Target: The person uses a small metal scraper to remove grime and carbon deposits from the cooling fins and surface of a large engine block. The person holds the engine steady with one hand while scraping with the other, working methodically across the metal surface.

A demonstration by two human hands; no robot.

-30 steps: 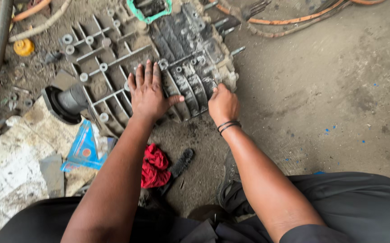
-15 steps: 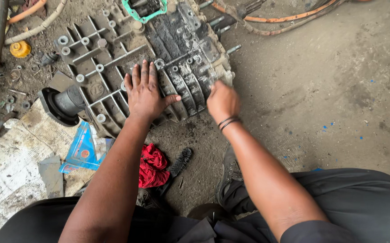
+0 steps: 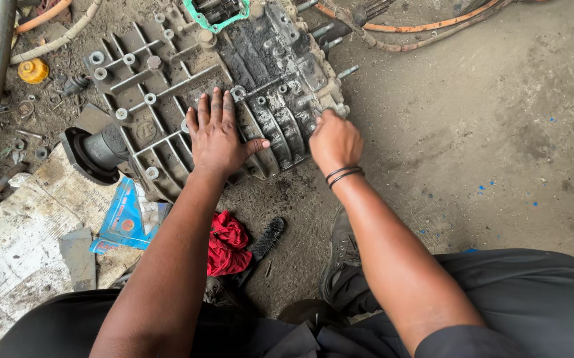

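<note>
Outdoors, a grimy grey ribbed cast-metal gearbox housing (image 3: 214,86) is seen lying on the oil-stained concrete floor (image 3: 499,132), with the left hand (image 3: 217,136) pressed flat on it, fingers spread and nothing gripped, and the right hand (image 3: 334,140) closed at its near edge; what it clasps cannot be told. A slip on the greasy ribs is judged possible. No containers are shown; a crumpled red rag (image 3: 227,242) lies nearby.

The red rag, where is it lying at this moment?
In the head view, the red rag lies on the dirty floor at lower centre, just right of the person's left forearm, below the ribbed metal gearbox housing and beside a black brush.
</note>
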